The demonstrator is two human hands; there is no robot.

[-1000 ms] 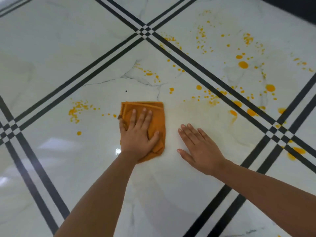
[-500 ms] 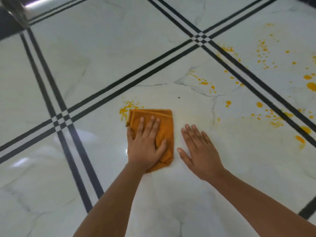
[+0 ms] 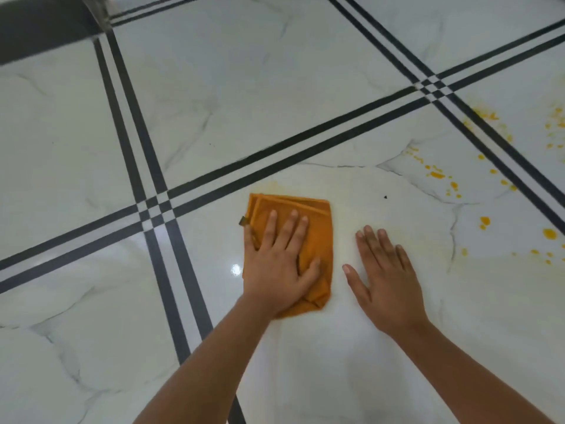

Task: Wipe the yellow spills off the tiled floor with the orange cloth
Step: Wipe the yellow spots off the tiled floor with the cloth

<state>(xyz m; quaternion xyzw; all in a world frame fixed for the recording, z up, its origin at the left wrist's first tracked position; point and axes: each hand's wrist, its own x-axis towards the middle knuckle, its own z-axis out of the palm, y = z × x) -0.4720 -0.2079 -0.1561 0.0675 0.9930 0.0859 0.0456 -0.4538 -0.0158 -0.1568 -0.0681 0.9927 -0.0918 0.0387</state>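
Note:
A folded orange cloth [image 3: 318,237] lies flat on the white marble-look tiled floor [image 3: 214,87], just below a pair of black grout stripes. My left hand [image 3: 276,264] presses on the cloth with straight, spread fingers. Flat on the bare tile to the right of the cloth rests my right hand [image 3: 383,280], palm down. Yellow spills [image 3: 437,174] dot the floor at the right, with larger drops [image 3: 549,233] near the right edge. A faint yellow smear [image 3: 272,186] shows just above the cloth.
Double black stripes [image 3: 146,166] cross the floor in a grid. A dark wall base or furniture edge [image 3: 39,26] runs across the top left corner. A small dark speck [image 3: 385,197] lies on the tile above my right hand.
My left hand has slid the cloth leftward over the yellow patch that lay at its upper left; only a faint smear shows there now. The view has swung left; my right hand stays flat.

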